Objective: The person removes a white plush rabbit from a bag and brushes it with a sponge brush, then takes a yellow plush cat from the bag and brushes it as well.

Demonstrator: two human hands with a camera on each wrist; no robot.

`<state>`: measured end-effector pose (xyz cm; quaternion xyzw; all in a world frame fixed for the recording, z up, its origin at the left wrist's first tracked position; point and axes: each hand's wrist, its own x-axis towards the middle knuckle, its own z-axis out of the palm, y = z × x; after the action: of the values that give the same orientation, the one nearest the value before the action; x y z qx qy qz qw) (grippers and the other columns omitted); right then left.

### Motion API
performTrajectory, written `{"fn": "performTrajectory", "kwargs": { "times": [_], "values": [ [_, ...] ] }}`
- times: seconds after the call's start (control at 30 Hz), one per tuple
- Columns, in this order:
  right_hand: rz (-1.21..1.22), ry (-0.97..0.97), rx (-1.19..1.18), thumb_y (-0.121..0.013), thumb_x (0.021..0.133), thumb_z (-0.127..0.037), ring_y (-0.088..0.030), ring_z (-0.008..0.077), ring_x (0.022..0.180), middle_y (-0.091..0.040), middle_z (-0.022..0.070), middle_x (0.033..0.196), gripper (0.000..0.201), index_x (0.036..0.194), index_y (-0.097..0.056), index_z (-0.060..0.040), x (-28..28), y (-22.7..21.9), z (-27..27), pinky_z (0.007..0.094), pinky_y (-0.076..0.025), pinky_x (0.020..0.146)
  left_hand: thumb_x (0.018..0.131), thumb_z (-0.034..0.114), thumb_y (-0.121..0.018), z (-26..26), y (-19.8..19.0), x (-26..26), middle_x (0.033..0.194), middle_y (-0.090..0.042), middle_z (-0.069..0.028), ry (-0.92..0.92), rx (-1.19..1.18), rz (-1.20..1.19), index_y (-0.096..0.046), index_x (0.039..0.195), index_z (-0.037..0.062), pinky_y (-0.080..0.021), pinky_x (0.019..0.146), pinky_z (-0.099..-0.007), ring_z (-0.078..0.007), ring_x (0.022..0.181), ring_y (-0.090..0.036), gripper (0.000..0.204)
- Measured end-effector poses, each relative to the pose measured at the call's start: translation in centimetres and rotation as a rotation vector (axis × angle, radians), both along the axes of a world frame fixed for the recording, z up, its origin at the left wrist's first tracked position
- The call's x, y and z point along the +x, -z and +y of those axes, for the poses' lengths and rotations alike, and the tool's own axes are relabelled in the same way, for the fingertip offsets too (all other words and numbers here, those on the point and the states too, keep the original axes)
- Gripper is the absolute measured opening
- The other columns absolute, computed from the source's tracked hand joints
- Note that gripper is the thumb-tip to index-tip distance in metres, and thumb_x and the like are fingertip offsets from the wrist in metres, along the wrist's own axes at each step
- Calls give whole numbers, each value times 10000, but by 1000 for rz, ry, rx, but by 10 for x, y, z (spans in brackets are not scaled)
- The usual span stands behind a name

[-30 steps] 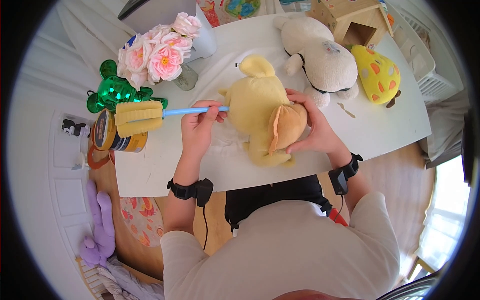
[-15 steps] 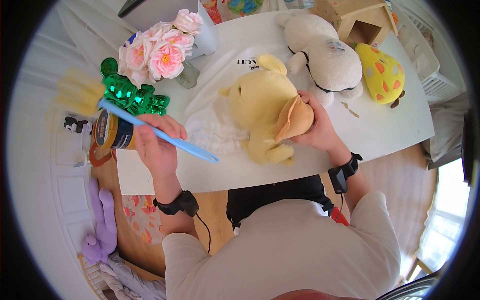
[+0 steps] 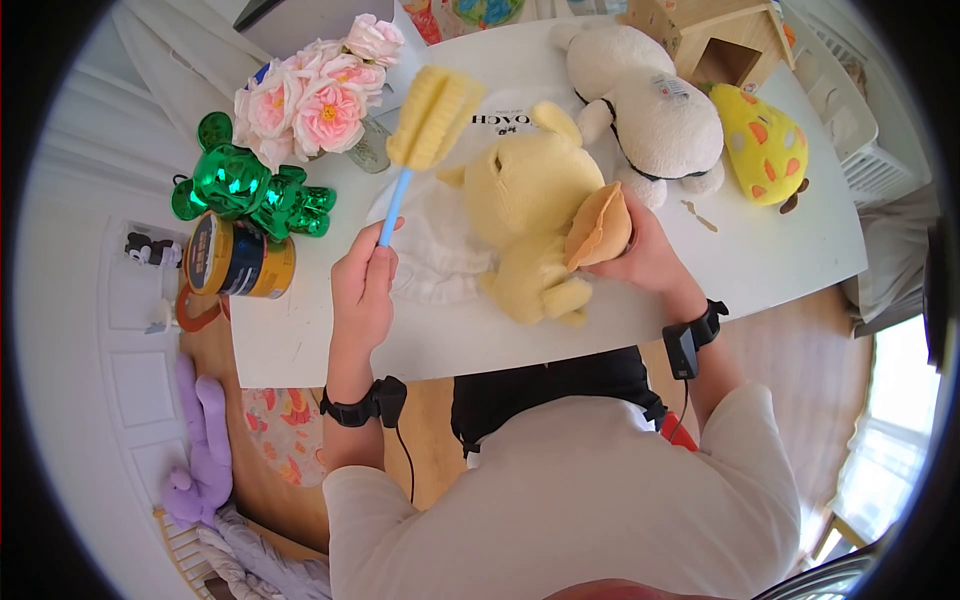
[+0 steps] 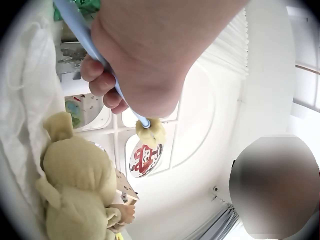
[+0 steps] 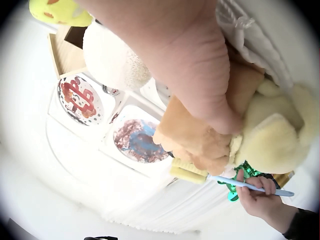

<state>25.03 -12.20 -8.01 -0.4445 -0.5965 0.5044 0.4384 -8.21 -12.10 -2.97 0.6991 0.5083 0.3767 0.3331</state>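
Observation:
My left hand (image 3: 364,300) grips the blue handle (image 3: 395,207) of a brush whose yellow sponge head (image 3: 436,118) points up and away, above the table. In the left wrist view the fingers (image 4: 102,82) curl round the handle (image 4: 80,30). A pale yellow plush toy (image 3: 530,190) lies on a white cloth (image 3: 430,262). My right hand (image 3: 650,250) holds the toy's orange part (image 3: 598,228) at its right side; in the right wrist view the thumb presses the orange fabric (image 5: 187,135). The brush does not touch the toy.
A white plush (image 3: 650,110), a yellow spotted plush (image 3: 762,148) and a wooden house (image 3: 715,45) are at the back right. Pink flowers (image 3: 325,105) in a glass vase, a green shiny bear (image 3: 235,185) and a yellow-black tin (image 3: 240,258) stand on the left.
The brush first swung left away from the toy, then turned so its head points up and away. The toy has tilted a little, and the right hand still holds its orange part.

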Motion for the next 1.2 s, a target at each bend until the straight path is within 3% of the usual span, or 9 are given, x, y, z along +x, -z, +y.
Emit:
{"fn": "performTrajectory", "kwargs": {
  "times": [0.07,0.17,0.27,0.47,0.57,0.67,0.77,0.97,1.2],
  "values": [
    [-36,5,-15,-871,587,-135,-573,144,993,-605,47,1045,678,1153,-508,-47,2,3,0,308,-471,887,924,62,-472,-3,-1,0,609,-455,-5,38,45,334,-580,1190,-3,-324,469,-225,-59,494,-401,295],
    [-37,19,-4,-871,581,-138,-576,140,979,-609,45,1037,687,1162,-516,-45,3,9,3,307,-477,874,891,30,-513,-15,-15,-5,636,-458,-104,184,-119,259,-578,1201,38,-400,538,-304,-202,532,-455,317],
    [16,39,-13,-868,577,-138,-577,140,983,-610,44,1053,706,1181,-514,-45,5,15,2,308,-478,877,883,21,-525,-19,-23,-12,634,-440,-93,540,-96,239,-574,1225,36,-387,535,-284,-194,533,-419,346],
    [-27,12,-33,-863,580,-130,-583,141,986,-617,42,1060,697,1179,-519,-44,4,10,3,311,-480,880,885,9,-530,-1,-16,-3,641,-471,-121,-6,-51,271,-564,1242,35,-410,551,-280,-211,542,-452,359],
    [-27,25,-35,-865,584,-126,-590,142,967,-627,39,1038,669,1157,-531,-43,4,9,4,309,-483,872,890,10,-533,-3,-11,10,676,-512,-125,67,-4,361,-558,1253,47,-424,565,-276,-217,558,-477,366],
    [-30,46,-36,-866,586,-122,-595,141,945,-634,37,1020,642,1133,-540,-43,1,6,2,306,-487,864,892,-6,-525,-12,0,21,675,-477,-76,259,214,284,-557,1265,55,-385,542,-245,-120,564,-423,379],
    [-46,40,4,-867,587,-115,-594,137,934,-636,36,1015,624,1117,-544,-46,1,8,3,304,-488,858,894,9,-536,-20,-8,18,746,-560,-125,422,111,372,-536,1280,51,-445,591,-291,-241,585,-503,388],
    [-40,41,-13,-865,587,-108,-591,130,934,-636,29,1012,607,1102,-549,-54,1,7,2,300,-487,853,888,18,-548,7,0,7,786,-591,-142,-98,191,304,-529,1290,103,-475,605,-363,-314,638,-562,411],
    [-73,103,-27,-860,585,-108,-596,123,935,-646,33,1010,616,1125,-573,-35,1,15,3,297,-487,858,870,-7,-558,-5,-4,19,728,-526,-128,147,160,441,-533,1292,64,-438,594,-299,-253,609,-509,429]
  ]
}}
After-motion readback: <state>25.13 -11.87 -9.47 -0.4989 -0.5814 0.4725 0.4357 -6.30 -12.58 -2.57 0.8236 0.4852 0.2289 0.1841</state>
